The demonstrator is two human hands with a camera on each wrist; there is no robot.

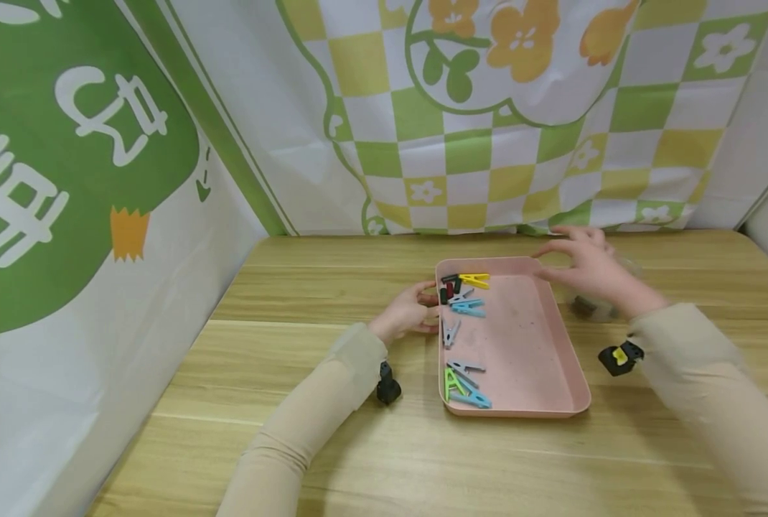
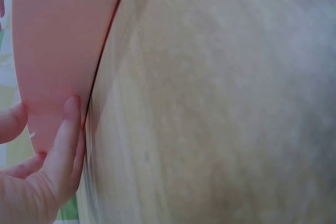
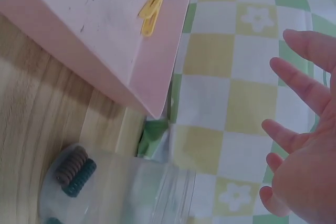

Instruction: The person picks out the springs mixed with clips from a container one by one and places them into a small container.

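A pink tray (image 1: 520, 337) lies on the table, with clothes pegs along its left side: yellow (image 1: 474, 280), light blue (image 1: 468, 307), grey (image 1: 450, 333) and green (image 1: 453, 383). Small dark and red ribbed pieces (image 1: 450, 291) lie by the yellow peg. My left hand (image 1: 407, 313) touches the tray's left outer wall, its fingertips pressed against the pink side (image 2: 58, 51). Over the tray's far right corner hovers my right hand (image 1: 584, 266), empty, its fingers spread apart (image 3: 302, 129).
Right of the tray is a clear plastic jar (image 3: 131, 182), partly hidden by my right wrist in the head view. Dark coiled pieces (image 3: 76, 171) sit at its bottom. A checkered cloth (image 1: 487, 165) hangs at the table's back edge; a printed sheet (image 1: 164, 287) borders the left.
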